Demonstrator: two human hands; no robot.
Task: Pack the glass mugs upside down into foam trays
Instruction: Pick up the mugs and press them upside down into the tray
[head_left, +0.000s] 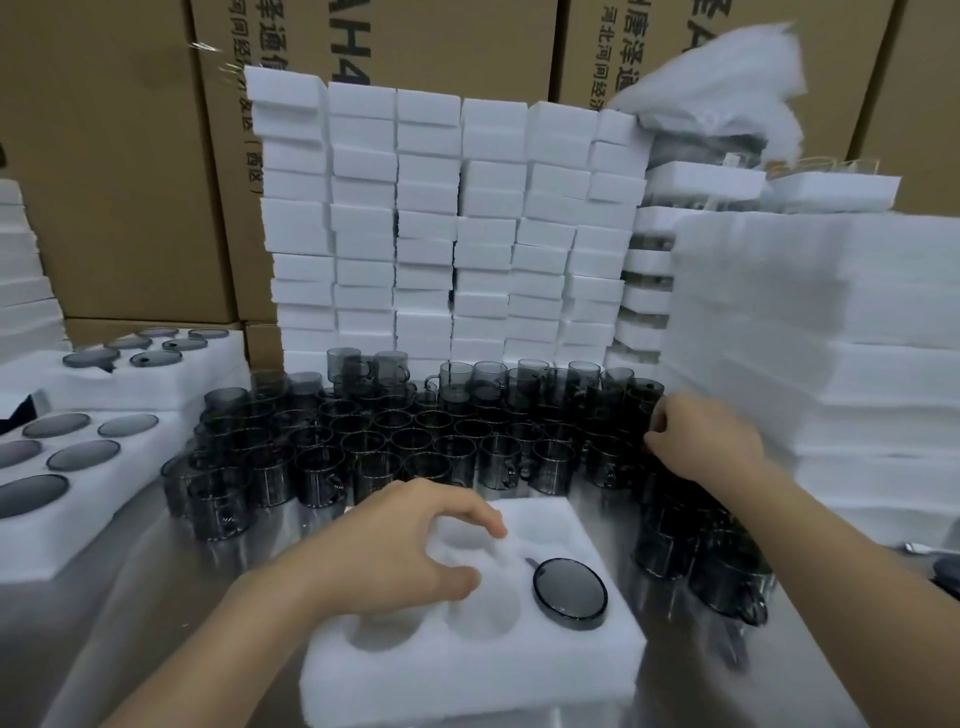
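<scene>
Lower centre, foam tray (467, 675) holds 1 inverted mug (570, 593), rest empty. L hand (395, 551) fingers apart; R hand (701, 447) in loose mugs (415, 447), grip unclear.

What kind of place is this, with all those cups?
Probably a warehouse packing station: tall brown cardboard cartons stacked behind, piles of white foam trays, and dozens of smoky grey glass mugs standing together.

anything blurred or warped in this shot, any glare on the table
Head view: the wide lens bows the foam block stacks and cartons outward; the white wad top right and the near-right mugs are motion-smeared; the metal table carries soft dark reflections, no hard glare; pockets of the foam tray wash out.
</scene>
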